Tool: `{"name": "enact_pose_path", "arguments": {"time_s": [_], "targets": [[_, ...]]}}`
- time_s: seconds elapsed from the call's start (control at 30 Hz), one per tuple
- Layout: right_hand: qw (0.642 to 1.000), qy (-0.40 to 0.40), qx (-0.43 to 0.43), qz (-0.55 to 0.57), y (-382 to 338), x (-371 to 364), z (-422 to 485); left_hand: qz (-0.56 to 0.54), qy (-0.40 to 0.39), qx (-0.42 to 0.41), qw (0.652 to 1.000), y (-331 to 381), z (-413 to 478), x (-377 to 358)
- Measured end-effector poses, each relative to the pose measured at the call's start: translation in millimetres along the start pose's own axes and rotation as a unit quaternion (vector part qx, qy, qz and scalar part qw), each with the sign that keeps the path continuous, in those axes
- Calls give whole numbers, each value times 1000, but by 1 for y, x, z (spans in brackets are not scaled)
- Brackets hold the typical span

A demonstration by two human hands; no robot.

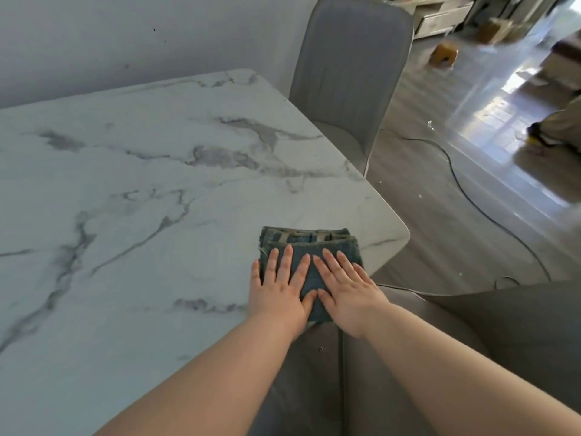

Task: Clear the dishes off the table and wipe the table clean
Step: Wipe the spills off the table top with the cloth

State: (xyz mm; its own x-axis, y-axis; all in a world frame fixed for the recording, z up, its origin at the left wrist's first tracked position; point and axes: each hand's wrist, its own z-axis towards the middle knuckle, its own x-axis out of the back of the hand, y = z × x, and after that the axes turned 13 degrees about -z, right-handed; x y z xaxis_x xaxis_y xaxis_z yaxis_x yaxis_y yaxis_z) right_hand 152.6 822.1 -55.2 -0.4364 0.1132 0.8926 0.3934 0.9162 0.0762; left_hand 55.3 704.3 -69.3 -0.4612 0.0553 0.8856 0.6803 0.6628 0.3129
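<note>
1. One folded blue cloth (309, 243) is lying on one marble-patterned table (141, 184), close to the table's near right corner, with its near end reaching the table edge.
2. Two hands are pressing down on it side by side: the left hand (281, 291) and the right hand (345, 294) are both lying flat with fingers straight and slightly spread, curled round nothing, and the thumbs are meeting or nearly meeting in the middle.
3. Two grey chairs are showing: one chair (349, 80) is standing at the table's right side, and a second seat (503, 325) is sitting just beside the near corner.
4. One dark cable (456, 174) is snaking over the floor, and one small wooden stool (443, 53) is standing well beyond it.
5. The hands are covering most of the cloth's near half, so its full outline is hard to judge. The second seat is being cut off by the frame, and the far room is looking blurred.
6. The cloth's layered, folded end is pointing away from the person, and its long axis seems to be running the same way, near to far.
</note>
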Motion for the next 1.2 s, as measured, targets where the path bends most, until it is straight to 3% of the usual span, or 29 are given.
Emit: {"name": "enact_pose_path", "arguments": {"time_s": [0.67, 0.93, 1.03, 1.1, 1.2], "targets": [[988, 30, 123, -86, -56, -30, -45, -56, 70, 95, 991, -21, -105, -40], [973, 52, 196, -111, -137, -33, -69, -63, 109, 147, 981, -81, -176, -54], [967, 55, 222, -114, -179, -36, -79, -62, 103, 181, 976, -114, -209, -57], [964, 55, 235, -114, -209, -37, -85, -117, 83, 207, 968, -132, -233, -53], [958, 60, 253, -122, -256, -36, -95, -93, 94, 220, 966, -169, -265, -55]]}}
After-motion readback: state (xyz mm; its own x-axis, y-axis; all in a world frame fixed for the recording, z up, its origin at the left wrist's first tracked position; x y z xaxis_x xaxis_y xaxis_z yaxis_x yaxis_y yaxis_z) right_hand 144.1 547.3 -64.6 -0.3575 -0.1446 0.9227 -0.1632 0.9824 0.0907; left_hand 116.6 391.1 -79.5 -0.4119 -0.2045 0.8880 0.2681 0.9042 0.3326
